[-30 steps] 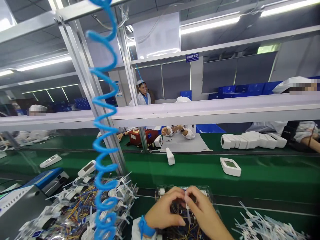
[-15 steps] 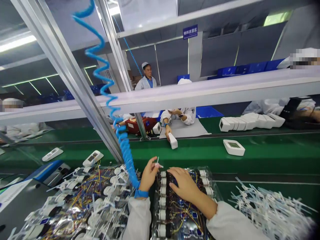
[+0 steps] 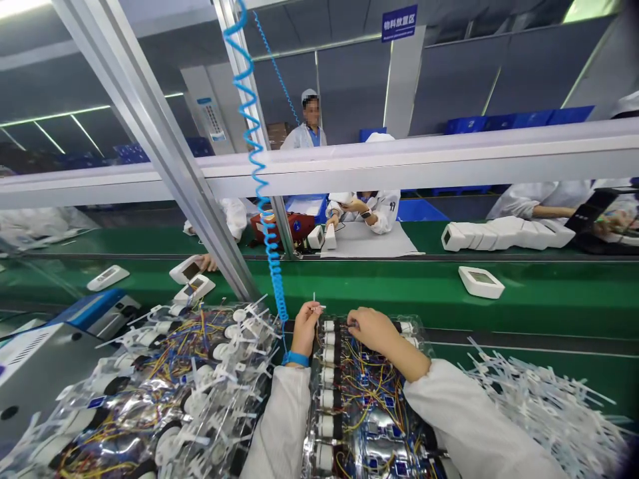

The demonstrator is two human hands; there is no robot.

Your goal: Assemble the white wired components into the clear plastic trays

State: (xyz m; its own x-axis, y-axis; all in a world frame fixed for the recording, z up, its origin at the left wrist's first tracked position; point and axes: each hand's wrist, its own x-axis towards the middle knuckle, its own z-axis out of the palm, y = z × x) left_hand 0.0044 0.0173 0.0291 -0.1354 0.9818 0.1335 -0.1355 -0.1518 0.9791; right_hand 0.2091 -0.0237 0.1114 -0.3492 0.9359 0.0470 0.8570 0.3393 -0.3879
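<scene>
With the wired units (image 3: pixel 367 382), low in view, as the clock's centre, the step in hand looks like fine two-handed handling. At ten, the left hand (image 3: pixel 303 330) pinches a small white piece (image 3: pixel 316 307), fingers nearly together; at twelve, the right hand (image 3: pixel 372 327) curls over the far end, and I cannot tell what its fingers hold. The next move seems to call for clearing the blue coiled hose (image 3: pixel 274 269) just beyond the left hand; the green belt (image 3: pixel 394 283) gives room past twelve.

Clear tray (image 3: pixel 417 324) of wired parts (image 3: pixel 327 399)
</scene>
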